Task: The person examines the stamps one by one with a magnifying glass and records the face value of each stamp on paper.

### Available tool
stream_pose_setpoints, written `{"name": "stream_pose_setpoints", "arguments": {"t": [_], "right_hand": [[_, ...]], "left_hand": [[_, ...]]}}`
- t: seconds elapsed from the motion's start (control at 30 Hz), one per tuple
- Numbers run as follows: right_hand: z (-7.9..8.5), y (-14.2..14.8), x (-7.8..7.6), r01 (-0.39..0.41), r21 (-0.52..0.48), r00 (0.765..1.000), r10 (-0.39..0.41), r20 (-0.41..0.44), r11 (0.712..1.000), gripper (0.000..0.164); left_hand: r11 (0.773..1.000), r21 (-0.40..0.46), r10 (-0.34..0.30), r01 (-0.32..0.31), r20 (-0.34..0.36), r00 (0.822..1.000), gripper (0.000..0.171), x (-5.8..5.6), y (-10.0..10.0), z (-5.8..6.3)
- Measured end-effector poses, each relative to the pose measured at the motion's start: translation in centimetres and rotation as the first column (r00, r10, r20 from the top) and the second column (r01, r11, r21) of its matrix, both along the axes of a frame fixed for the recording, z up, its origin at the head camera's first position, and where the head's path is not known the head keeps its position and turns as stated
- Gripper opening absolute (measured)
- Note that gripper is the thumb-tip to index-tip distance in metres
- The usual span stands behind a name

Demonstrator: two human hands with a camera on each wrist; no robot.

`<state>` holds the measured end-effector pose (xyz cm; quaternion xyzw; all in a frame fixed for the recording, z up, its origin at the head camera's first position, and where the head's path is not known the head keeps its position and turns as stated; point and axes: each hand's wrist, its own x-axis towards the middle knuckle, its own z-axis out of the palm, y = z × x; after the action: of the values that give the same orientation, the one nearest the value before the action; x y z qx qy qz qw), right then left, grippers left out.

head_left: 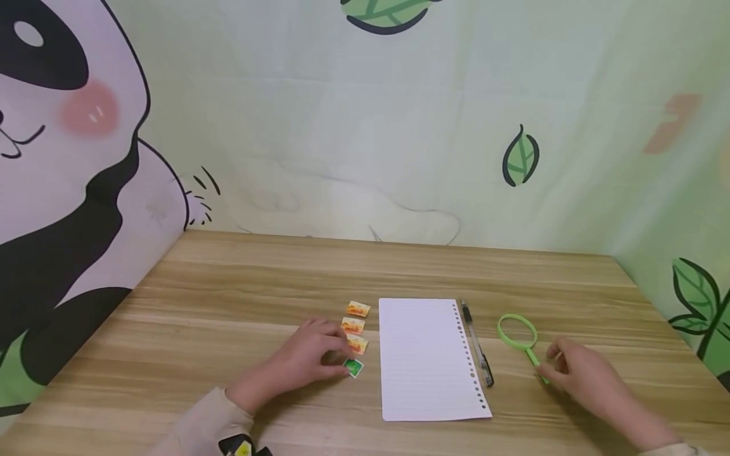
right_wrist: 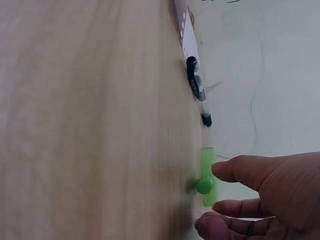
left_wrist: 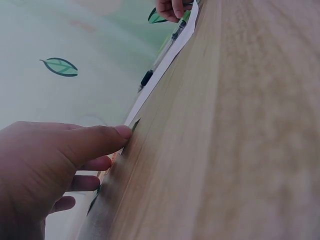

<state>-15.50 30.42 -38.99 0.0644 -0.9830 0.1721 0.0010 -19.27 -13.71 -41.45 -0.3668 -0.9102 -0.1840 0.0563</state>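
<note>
A small green stamp-like card [head_left: 353,368] lies on the table at the thumb tip of my left hand [head_left: 310,354]. That hand's fingers are spread, reaching over the left edges of small orange-and-yellow cards [head_left: 357,309] set in a column above the green one. In the left wrist view the thumb meets the green card's edge; whether it presses is unclear. Over at the right, my right hand [head_left: 587,373] hovers by the handle of a green magnifying glass [head_left: 517,345]. Its thumb and fingers stand apart around the handle end [right_wrist: 204,185], without a visible grip.
A lined loose-leaf sheet [head_left: 430,361] with punched holes lies between the hands. Along its right edge rests a black-capped clear pen [head_left: 476,342]. The wooden table [head_left: 274,272] ends at a backdrop [head_left: 319,139] printed with a panda and leaves.
</note>
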Motion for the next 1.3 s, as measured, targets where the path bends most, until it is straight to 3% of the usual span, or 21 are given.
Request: {"name": "stream_pose_setpoints", "arguments": {"t": [0.23,0.43,0.87,1.07,1.3], "right_hand": [[-0.4,-0.1,-0.1,0.007,0.028,1.0,-0.007,0.008,1.0,0.024],[-0.6,-0.4,0.0,-0.015,0.058,0.999,0.017,-0.035,0.998,0.02],[-0.4,-0.6,0.1,-0.018,0.081,0.999,0.021,-0.039,0.997,0.013],[0.5,-0.3,0.1,-0.019,0.073,0.994,0.027,-0.105,0.997,0.012],[2.9,-0.9,-0.5,-0.041,0.054,0.987,0.049,-0.15,0.998,0.01]], "left_hand": [[1.0,-0.005,-0.013,0.013,-0.031,0.999,0.019,-0.1,-0.1,-0.2],[1.0,0.017,-0.012,0.012,-0.01,1.0,0.017,-0.1,-0.1,-0.3],[1.0,0.025,-0.003,0.002,0.03,1.0,0.018,0.1,-0.1,0.0],[1.0,0.017,0.001,-0.001,0.022,1.0,0.019,0.2,-0.1,-0.1],[1.0,0.025,-0.001,0.001,0.01,1.0,0.018,0.2,-0.1,-0.1]]}}
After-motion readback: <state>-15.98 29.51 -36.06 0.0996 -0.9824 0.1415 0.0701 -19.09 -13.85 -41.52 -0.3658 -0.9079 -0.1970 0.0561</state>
